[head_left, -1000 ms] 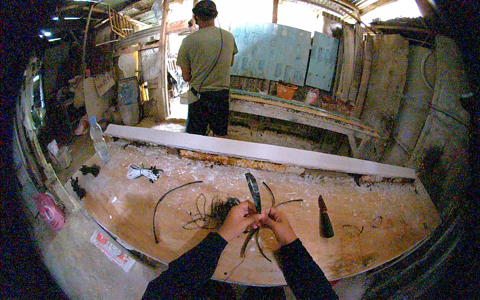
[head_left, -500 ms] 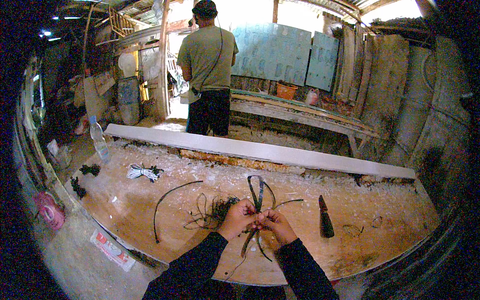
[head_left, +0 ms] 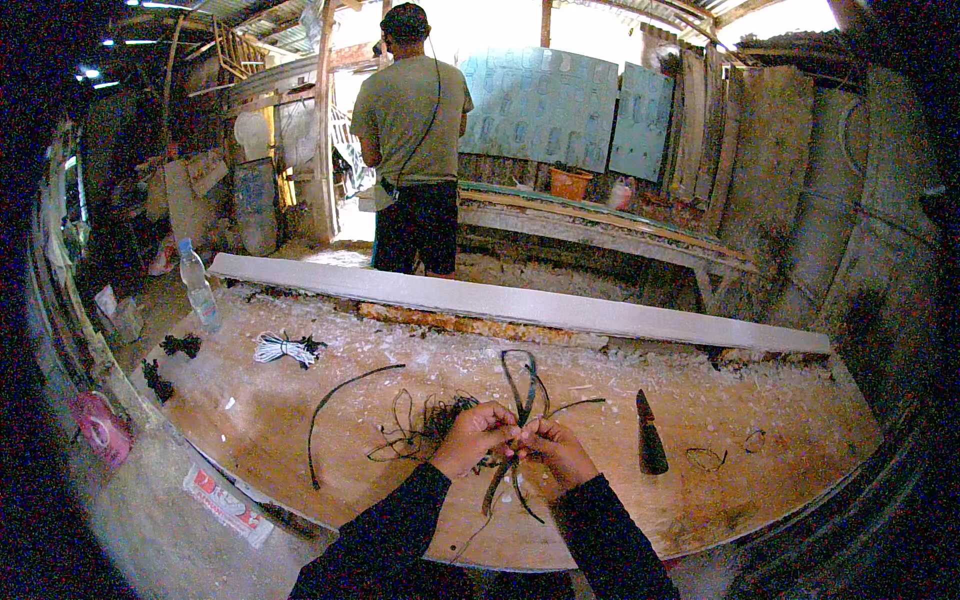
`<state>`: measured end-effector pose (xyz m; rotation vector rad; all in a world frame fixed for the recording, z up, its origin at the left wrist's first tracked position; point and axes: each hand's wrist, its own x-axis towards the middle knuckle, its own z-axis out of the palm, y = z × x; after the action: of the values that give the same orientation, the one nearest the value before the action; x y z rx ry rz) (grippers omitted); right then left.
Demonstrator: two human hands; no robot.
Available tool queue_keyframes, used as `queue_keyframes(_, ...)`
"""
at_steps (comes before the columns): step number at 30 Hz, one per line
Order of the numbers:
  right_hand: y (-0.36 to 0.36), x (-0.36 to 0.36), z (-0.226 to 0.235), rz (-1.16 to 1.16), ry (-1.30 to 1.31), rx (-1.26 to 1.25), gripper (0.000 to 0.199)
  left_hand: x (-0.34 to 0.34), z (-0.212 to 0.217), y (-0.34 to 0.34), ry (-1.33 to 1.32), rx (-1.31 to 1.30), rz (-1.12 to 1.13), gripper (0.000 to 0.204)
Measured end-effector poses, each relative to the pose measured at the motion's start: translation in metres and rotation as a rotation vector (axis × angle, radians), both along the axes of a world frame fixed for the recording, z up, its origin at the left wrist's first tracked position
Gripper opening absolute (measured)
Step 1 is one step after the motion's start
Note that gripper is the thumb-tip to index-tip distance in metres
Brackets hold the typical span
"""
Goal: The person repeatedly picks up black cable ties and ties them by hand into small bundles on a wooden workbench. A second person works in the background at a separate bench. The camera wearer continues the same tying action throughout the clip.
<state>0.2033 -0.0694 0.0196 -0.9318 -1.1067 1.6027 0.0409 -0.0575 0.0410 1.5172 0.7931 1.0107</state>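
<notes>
A wooden bench (head_left: 250, 430), strewn with pale flakes, fills the foreground; a long white beam (head_left: 520, 300) lines its far edge. The person's left hand (head_left: 474, 441) and right hand (head_left: 557, 455) nearly meet above it, fingertips pinched closed on a looped black strip (head_left: 523, 412) rising between them. Beside the left hand lies tangled black cord (head_left: 437, 418); right of the right hand, a dark tapered object (head_left: 651, 445).

A slim black strip (head_left: 523, 405), bent into a narrow loop, points toward twelve o'clock from its pinched base; dark strands (head_left: 493, 492) splay toward five and seven o'clock.
</notes>
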Motion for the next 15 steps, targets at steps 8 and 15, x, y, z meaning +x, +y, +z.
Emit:
queue_keyframes(8,0.002,0.003,0.002,-0.021,0.084,-0.005,0.006,0.005,-0.013,0.005,-0.154,-0.082,-0.014,0.008)
queue_keyframes(15,0.004,0.002,0.0,-0.105,0.035,0.169,0.01,0.007,-0.015,0.006,-0.138,-0.083,-0.001,0.009)
